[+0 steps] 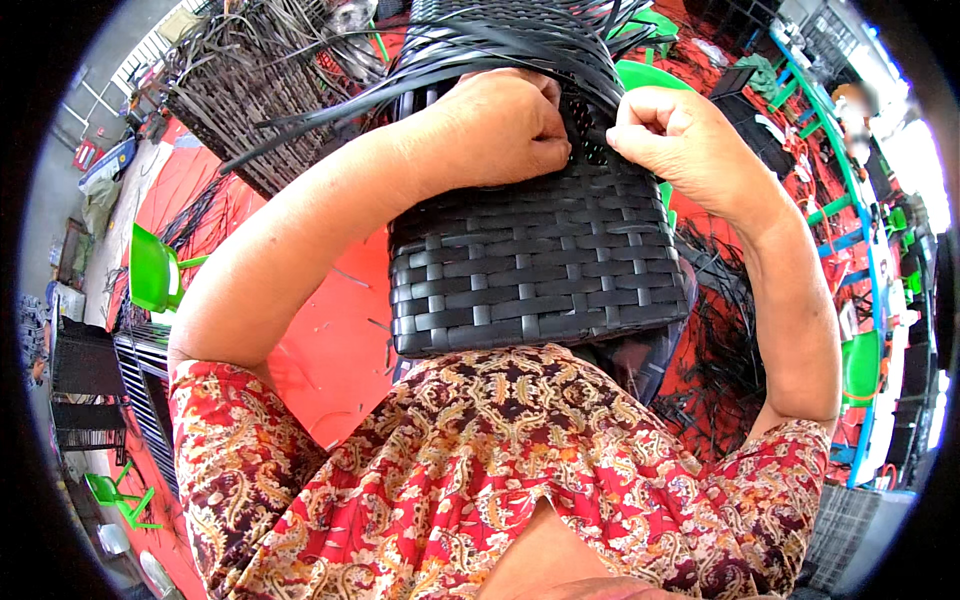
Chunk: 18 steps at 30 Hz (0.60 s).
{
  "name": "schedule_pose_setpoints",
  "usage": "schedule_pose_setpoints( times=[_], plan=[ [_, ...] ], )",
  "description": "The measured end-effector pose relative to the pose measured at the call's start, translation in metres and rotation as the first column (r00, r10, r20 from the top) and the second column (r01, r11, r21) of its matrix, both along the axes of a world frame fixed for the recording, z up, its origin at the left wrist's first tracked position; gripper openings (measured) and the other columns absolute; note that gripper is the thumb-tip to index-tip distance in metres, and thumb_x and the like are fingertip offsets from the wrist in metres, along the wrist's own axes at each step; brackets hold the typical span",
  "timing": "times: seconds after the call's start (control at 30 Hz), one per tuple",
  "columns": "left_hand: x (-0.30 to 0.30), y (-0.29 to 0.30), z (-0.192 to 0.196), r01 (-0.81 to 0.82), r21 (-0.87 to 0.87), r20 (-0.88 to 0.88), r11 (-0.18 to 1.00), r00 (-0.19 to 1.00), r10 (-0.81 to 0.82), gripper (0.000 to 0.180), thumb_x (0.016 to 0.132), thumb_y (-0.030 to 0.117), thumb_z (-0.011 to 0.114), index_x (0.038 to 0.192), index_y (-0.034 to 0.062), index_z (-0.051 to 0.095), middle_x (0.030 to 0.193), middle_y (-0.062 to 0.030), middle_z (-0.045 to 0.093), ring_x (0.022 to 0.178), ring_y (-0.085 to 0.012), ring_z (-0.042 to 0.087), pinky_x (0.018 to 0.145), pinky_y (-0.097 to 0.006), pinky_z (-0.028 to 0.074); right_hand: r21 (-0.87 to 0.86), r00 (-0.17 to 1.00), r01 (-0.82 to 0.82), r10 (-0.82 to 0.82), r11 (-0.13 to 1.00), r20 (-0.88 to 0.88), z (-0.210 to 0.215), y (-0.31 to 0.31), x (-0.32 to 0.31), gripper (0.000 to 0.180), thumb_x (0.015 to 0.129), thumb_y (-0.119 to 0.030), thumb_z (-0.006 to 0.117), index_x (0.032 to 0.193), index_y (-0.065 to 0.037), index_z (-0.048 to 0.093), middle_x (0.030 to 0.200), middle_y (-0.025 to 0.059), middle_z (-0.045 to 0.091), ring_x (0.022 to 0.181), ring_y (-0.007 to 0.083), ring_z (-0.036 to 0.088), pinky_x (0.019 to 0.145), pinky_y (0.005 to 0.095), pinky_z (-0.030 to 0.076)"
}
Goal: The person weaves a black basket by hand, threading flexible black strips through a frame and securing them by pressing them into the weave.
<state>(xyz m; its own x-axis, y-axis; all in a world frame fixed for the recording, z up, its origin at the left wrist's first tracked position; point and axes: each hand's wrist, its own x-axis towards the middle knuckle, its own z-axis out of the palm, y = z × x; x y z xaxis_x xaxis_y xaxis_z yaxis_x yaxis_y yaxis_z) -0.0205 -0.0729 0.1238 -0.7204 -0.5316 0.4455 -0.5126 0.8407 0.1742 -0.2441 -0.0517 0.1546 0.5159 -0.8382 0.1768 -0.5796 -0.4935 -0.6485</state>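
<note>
A black woven piece (530,270) of flat plastic strips, shaped like a seat or box panel, lies in front of me with its near edge against my patterned top. Loose black strips (500,50) fan out across its far part, some passing over the fingers of my left hand (505,125). That hand is closed, knuckles up, on the weave; what its fingers grip is hidden. At the piece's right edge, my right hand (685,140) is closed in a pinch, and anything between thumb and finger is too small to make out. A gap in the weave shows between both hands.
A big bundle of black strips (245,95) stands at the far left. Green plastic stools (155,268) are scattered around on the red floor (330,340). Strip scraps (730,340) pile up to my right. Beyond them runs a blue-and-green frame (865,270).
</note>
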Motion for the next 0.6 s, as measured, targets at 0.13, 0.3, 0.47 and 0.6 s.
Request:
schedule_pose_setpoints(
  times=[0.13, 0.3, 0.47, 0.6],
  plan=[
    [-0.003, -0.003, 0.001, 0.055, 0.157, -0.056, 0.986, 0.997, -0.046, 0.022, 0.083, 0.021, 0.069, 0.091, 0.0003, 0.069, 0.087, -0.0143, 0.062, 0.078, -0.0276, 0.060, 0.072, -0.033, 0.047, -0.116, 0.979, -0.007, -0.017, 0.993, -0.205, 0.011, 0.008, 0.009, 0.020, 0.083, -0.015, 0.058, 0.068, -0.002, 0.053, 0.058, 0.0004, 0.043, 0.055, 0.0095, 0.041, 0.052, 0.0291, 0.035],
    [-0.011, -0.013, -0.005, 0.065, 0.513, -0.170, 0.856, 0.985, 0.027, 0.021, 0.083, 0.018, 0.070, 0.094, 0.0002, 0.070, 0.075, -0.0033, 0.063, 0.076, -0.0113, 0.058, 0.075, -0.027, 0.047, -0.001, 0.989, -0.066, 0.066, 0.998, -0.131, 0.007, 0.002, -0.001, 0.021, 0.084, -0.017, 0.061, 0.073, 0.001, 0.055, 0.061, 0.0082, 0.050, 0.056, 0.0149, 0.047, 0.055, 0.0328, 0.039],
    [-0.013, -0.013, 0.001, 0.143, 0.706, -0.331, 0.693, 0.933, 0.144, 0.013, 0.078, 0.014, 0.070, 0.084, 0.0025, 0.072, 0.076, 0.0011, 0.067, 0.073, -0.0082, 0.059, 0.075, -0.023, 0.046, -0.160, 0.992, -0.005, -0.016, 0.987, -0.128, 0.006, 0.013, 0.002, 0.020, 0.087, -0.016, 0.061, 0.079, 0.002, 0.059, 0.064, 0.0012, 0.053, 0.061, 0.0086, 0.048, 0.057, 0.0274, 0.040],
    [-0.008, -0.012, 0.006, 0.235, 0.698, -0.473, 0.676, 0.860, 0.189, 0.011, 0.078, 0.014, 0.068, 0.078, 0.0026, 0.070, 0.078, 0.0000, 0.067, 0.075, -0.0076, 0.059, 0.076, -0.023, 0.044, -0.097, 0.998, 0.057, -0.054, 0.994, 0.032, 0.005, 0.018, 0.012, 0.019, 0.090, -0.016, 0.060, 0.087, 0.002, 0.063, 0.069, -0.0002, 0.056, 0.063, 0.0071, 0.050, 0.058, 0.0252, 0.041]
  ],
)
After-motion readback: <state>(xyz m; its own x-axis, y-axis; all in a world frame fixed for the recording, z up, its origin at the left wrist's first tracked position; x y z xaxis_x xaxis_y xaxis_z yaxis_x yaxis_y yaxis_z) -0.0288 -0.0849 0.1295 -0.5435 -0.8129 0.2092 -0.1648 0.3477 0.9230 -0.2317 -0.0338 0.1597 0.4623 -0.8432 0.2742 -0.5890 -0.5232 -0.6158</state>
